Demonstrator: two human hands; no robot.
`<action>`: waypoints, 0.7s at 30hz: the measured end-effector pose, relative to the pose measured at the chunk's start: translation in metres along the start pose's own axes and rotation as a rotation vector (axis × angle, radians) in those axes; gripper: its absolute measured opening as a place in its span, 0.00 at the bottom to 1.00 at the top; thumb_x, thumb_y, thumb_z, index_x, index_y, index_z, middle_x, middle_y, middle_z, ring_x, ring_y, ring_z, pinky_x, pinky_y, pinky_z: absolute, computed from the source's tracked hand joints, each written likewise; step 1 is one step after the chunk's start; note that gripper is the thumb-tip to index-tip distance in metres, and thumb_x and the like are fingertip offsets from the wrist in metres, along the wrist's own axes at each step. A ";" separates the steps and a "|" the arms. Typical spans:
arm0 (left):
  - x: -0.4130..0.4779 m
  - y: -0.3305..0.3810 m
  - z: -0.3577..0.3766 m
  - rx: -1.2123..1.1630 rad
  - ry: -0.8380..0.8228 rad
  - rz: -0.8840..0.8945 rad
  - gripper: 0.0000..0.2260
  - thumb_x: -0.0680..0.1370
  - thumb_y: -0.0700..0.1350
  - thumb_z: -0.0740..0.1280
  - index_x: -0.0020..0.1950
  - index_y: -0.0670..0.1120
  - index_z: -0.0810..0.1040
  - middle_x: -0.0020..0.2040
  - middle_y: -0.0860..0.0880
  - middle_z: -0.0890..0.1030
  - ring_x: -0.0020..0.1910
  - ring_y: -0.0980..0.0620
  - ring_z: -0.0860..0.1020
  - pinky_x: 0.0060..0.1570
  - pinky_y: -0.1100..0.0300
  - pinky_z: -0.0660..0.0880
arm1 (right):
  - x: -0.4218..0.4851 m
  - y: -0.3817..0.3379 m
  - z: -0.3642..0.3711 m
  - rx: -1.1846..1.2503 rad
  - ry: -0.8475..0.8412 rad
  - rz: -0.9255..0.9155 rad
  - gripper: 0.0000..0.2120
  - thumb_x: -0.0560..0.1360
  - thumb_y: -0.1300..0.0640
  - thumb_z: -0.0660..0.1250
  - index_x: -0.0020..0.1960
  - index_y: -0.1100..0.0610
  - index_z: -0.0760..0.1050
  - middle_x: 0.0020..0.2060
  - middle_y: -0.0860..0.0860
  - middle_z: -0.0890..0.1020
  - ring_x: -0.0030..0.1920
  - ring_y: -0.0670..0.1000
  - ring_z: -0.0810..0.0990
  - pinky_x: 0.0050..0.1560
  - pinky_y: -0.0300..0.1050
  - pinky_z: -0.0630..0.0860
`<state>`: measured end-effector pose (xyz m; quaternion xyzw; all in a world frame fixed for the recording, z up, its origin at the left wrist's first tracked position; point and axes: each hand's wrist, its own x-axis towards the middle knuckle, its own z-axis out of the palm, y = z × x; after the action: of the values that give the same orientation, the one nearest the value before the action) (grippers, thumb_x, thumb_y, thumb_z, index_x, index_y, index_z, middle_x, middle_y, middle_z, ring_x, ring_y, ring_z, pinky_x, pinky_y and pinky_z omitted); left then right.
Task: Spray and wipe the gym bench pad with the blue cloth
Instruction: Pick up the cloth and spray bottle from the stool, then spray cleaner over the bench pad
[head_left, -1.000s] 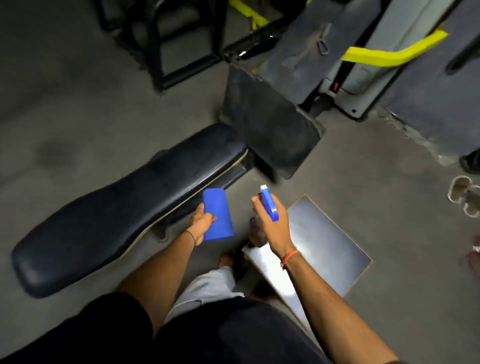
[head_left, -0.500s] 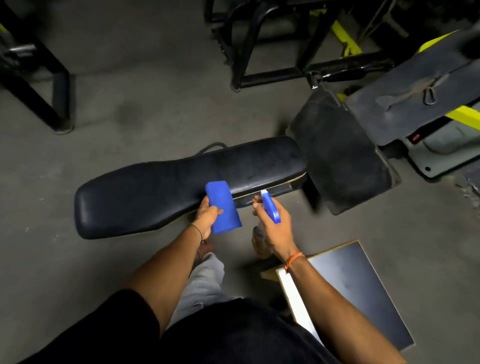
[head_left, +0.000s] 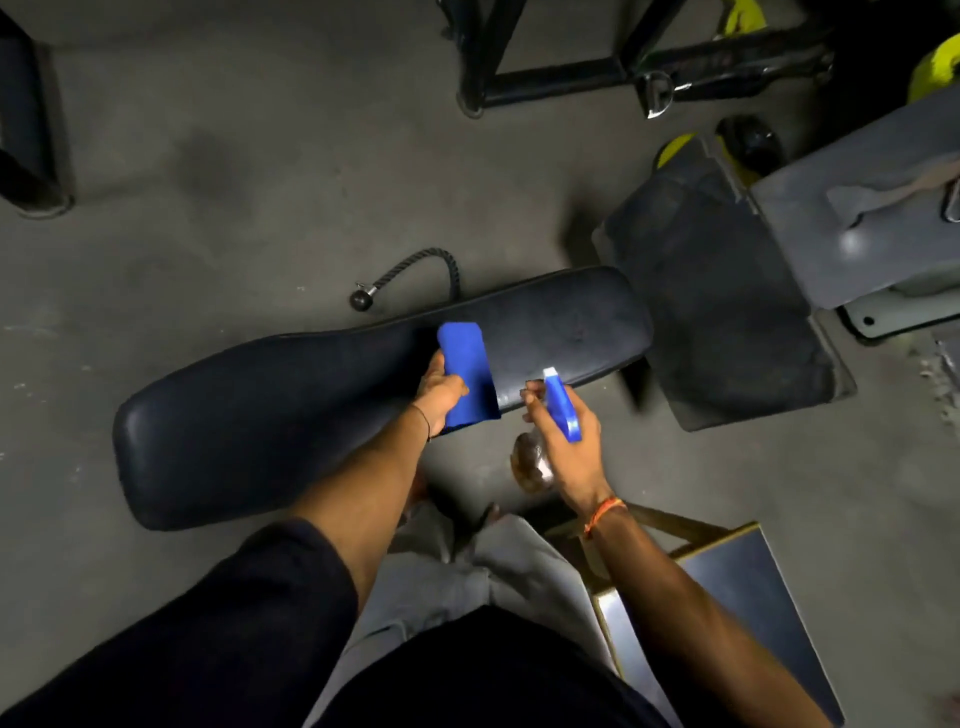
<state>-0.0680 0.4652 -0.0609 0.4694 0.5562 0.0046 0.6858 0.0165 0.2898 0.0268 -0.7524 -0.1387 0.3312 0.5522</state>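
Rope handle (head_left: 434, 253) lies just behind bench pad (head_left: 260, 415).

The pad (head_left: 311, 410), long, black and glossy, is laid slantwise; the cloth (head_left: 465, 374), blue and folded to a rectangle, is held over its near edge by the left hand (head_left: 441, 397); the bottle (head_left: 563, 415), blue-headed and white-nozzled, is gripped by the right hand (head_left: 571, 447) and pointed at the pad.

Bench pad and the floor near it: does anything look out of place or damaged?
A black rope handle lies loose on the floor behind the bench pad, one end hidden by it. The pad's right end looks dull and scuffed; wear or wetness, I cannot tell. No spill shows.
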 end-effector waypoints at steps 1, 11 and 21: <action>0.008 0.003 0.001 0.006 0.010 -0.002 0.35 0.78 0.33 0.62 0.81 0.56 0.60 0.74 0.50 0.71 0.62 0.48 0.73 0.59 0.52 0.76 | 0.007 0.000 0.002 -0.017 -0.007 0.007 0.07 0.79 0.56 0.74 0.57 0.56 0.84 0.49 0.52 0.87 0.49 0.53 0.85 0.57 0.57 0.81; 0.063 0.025 0.029 -0.031 0.089 -0.056 0.30 0.80 0.34 0.62 0.81 0.51 0.62 0.75 0.46 0.72 0.70 0.44 0.73 0.60 0.56 0.73 | 0.077 -0.005 0.017 -0.075 -0.098 0.069 0.05 0.80 0.63 0.72 0.56 0.57 0.83 0.47 0.49 0.86 0.48 0.45 0.84 0.54 0.41 0.80; 0.104 -0.007 0.040 0.218 0.109 -0.009 0.35 0.77 0.36 0.67 0.81 0.49 0.58 0.75 0.44 0.70 0.71 0.44 0.73 0.71 0.43 0.72 | 0.117 0.018 0.008 -0.115 -0.325 0.246 0.09 0.78 0.48 0.73 0.55 0.50 0.82 0.35 0.41 0.78 0.31 0.40 0.77 0.34 0.35 0.74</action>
<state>-0.0011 0.4907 -0.1460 0.5376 0.5920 -0.0335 0.5995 0.0957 0.3568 -0.0317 -0.7307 -0.1516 0.5046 0.4341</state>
